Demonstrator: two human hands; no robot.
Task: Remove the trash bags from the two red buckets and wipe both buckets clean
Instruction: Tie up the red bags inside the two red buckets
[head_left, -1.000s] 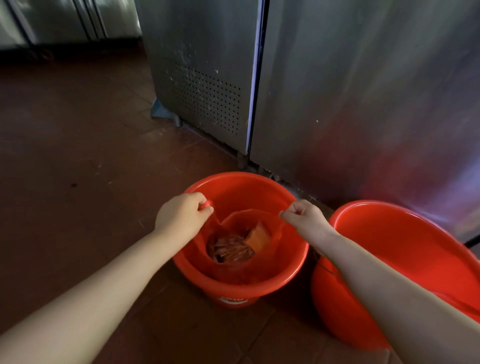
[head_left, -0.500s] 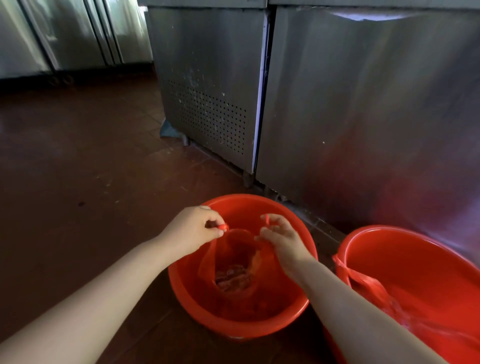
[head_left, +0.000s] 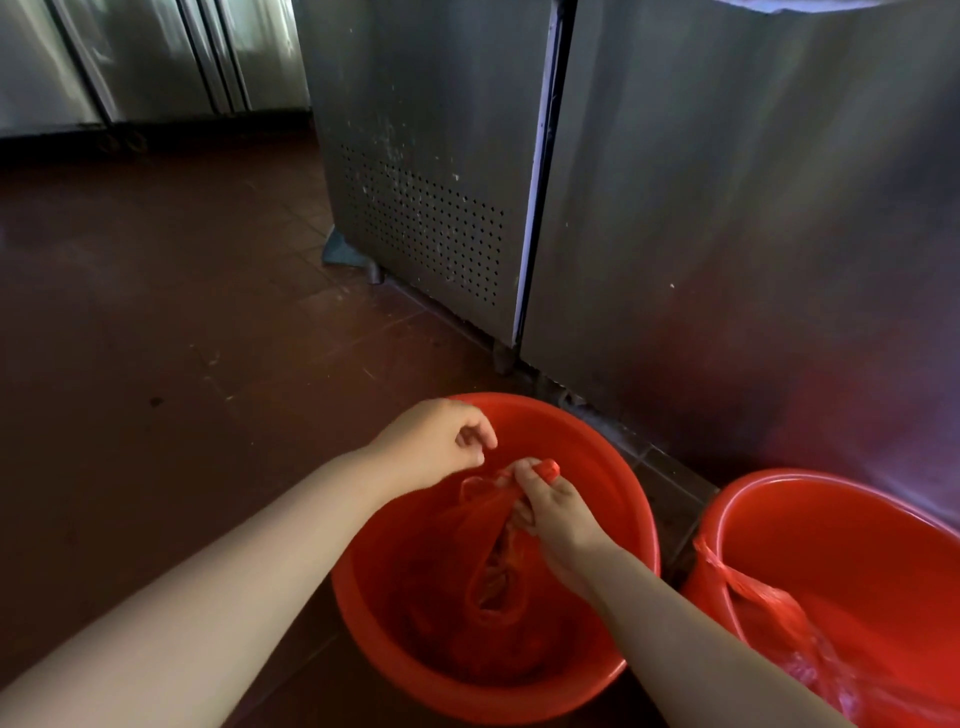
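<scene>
Two red buckets stand on the floor. The nearer red bucket (head_left: 613, 478) holds a red trash bag (head_left: 488, 566) with some rubbish inside. My right hand (head_left: 550, 512) grips the gathered top of that bag over the bucket's middle. My left hand (head_left: 434, 444) hovers just left of it above the rim, fingers loosely curled and holding nothing. The second red bucket (head_left: 831, 525) sits at the right with its own red trash bag (head_left: 779, 618) draped over its near rim and lying inside.
A stainless steel cabinet (head_left: 727, 208) with a perforated vent panel (head_left: 426, 228) stands right behind the buckets. More steel units (head_left: 130, 57) line the far wall. Dark red floor tiles (head_left: 156, 338) stretch to the left.
My left hand has let go of the bag's edge. My right hand has gathered both sides of the bag top into one grip. The view has tilted up.
</scene>
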